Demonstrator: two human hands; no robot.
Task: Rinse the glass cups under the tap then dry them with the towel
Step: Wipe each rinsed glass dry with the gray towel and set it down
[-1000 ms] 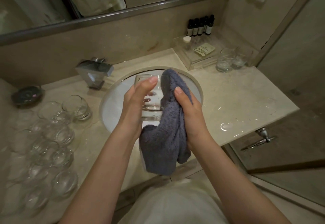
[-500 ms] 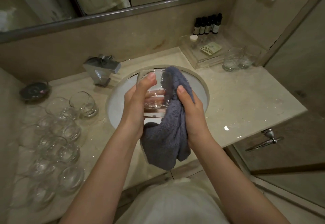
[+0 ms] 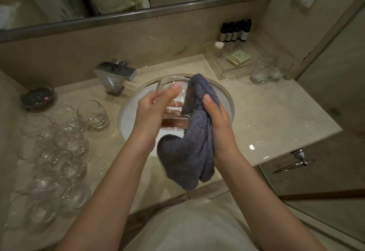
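Since a second ago, shifted a little toward the near rim of the sink (image 3: 230,100), both hands and their load, with the glass cup (image 3: 173,112) tipped slightly more onto its side and the towel (image 3: 189,152) worked further round its right wall; no other change on the surface (image 3: 266,112). Judged as mid-task, in the drying step of one cup. Left of the sink, a crowd of clear cups (image 3: 59,152), many lying or leaning against one another, probably waiting for rinse or dry, though wet or dry cannot be told. Right of the sink and behind it, near the clear tray (image 3: 227,69) of small bottles (image 3: 235,31), two more cups (image 3: 266,71) standing upright, possibly finished. No water visible from the tap (image 3: 115,75) just behind-left of the sink. Left hand (image 3: 156,112) wrapped round the cup directly over the sink, thumb laid up along the near wall toward the rim, fingers showing through the glass on the far side: a firm, closed grasp. Right hand (image 3: 219,124) curled round the grey towel just right of the cup, thumb pressed on top, cloth bunched against the glass and trailing down past the sink's near rim. Left to do, by this reckoning: finishing this cup, setting it down, then the pile.
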